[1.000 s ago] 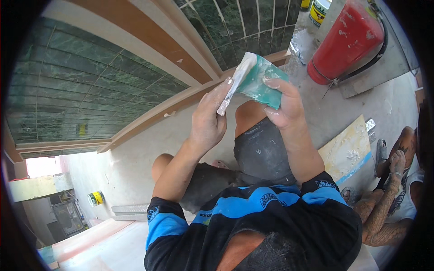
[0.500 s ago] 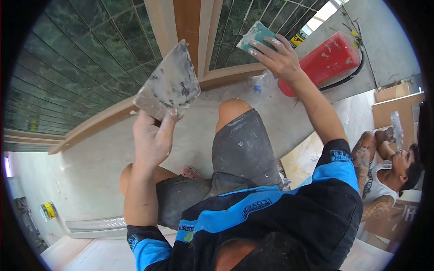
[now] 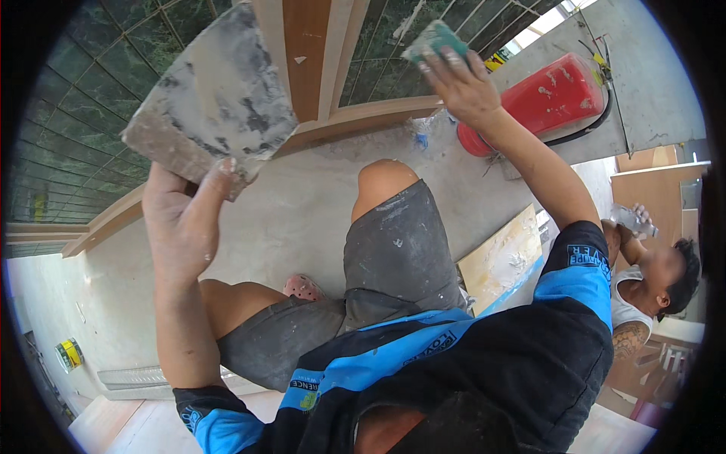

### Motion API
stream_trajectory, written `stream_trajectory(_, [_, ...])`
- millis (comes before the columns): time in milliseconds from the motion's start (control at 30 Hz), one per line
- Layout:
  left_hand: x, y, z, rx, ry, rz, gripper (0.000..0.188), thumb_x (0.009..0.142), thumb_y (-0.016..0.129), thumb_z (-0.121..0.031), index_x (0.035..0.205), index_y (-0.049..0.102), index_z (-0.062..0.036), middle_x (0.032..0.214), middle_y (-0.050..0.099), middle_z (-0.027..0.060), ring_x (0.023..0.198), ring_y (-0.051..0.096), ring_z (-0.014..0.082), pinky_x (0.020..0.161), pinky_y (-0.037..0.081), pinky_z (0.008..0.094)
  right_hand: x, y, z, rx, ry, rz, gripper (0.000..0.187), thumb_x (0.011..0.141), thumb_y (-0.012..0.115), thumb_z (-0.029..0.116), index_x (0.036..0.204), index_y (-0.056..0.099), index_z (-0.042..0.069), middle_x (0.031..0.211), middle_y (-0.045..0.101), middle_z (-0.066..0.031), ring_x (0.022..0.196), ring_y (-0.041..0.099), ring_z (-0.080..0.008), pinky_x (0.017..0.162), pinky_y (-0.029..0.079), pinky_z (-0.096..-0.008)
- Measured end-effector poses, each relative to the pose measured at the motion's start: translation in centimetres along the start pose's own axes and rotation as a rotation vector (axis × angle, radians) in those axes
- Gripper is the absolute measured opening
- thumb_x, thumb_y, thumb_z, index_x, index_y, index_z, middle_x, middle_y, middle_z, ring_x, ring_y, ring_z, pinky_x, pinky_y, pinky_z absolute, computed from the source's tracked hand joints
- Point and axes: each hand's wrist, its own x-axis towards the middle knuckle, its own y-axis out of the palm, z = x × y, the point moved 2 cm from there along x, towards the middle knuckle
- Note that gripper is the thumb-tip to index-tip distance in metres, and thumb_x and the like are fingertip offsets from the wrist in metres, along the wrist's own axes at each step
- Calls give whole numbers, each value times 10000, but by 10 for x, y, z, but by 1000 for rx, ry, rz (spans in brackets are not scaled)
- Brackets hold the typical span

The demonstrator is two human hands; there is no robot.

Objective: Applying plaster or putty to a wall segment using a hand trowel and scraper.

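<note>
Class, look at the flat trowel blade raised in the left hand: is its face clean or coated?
Coated. The trowel blade in the left hand carries grey smears and dark patches across its face.

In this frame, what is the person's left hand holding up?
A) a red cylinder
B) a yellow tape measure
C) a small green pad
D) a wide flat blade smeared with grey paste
D: the left hand grips a wide flat blade caked with grey paste, raised in front of the green tiled wall; the small green pad is in the right hand, pressed against the tiles.
</note>
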Motion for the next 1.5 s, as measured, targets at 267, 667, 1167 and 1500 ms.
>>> stream_trajectory(267, [-14,-23,2,-64,-168,32,430,863,581,23,1258,416,62,1174,551,165,1028,593,238,871,502,360,-8,23,3,57,48,123,381,803,538,181,1164,644,126,1314,551,1,1214,455,-226,995,361,-430])
stream_trajectory(667, [-26,-23,22,-340,-245,-35,437,841,577,51,1247,417,60,1131,579,184,971,627,266,768,567,402,68,-37,-33,394,475,-405,451,607,622,50,1054,654,102,1035,653,-68,969,583,-290,789,496,-362])
stream_trajectory(1167, [-25,-21,22,-351,-189,-48,483,797,531,97,1261,400,70,1176,550,180,1022,610,274,789,572,405,-29,16,2,1433,1376,-385,392,784,598,-14,1162,659,67,1002,695,-69,894,646,-167,853,492,-298])
stream_trajectory(1500, [-16,-3,29,-487,-322,36,512,771,521,118,1264,416,27,1138,571,154,1001,621,284,772,587,415,24,-116,-175,685,901,-616,395,792,671,82,1186,644,77,936,696,-110,817,638,-118,757,494,-265])
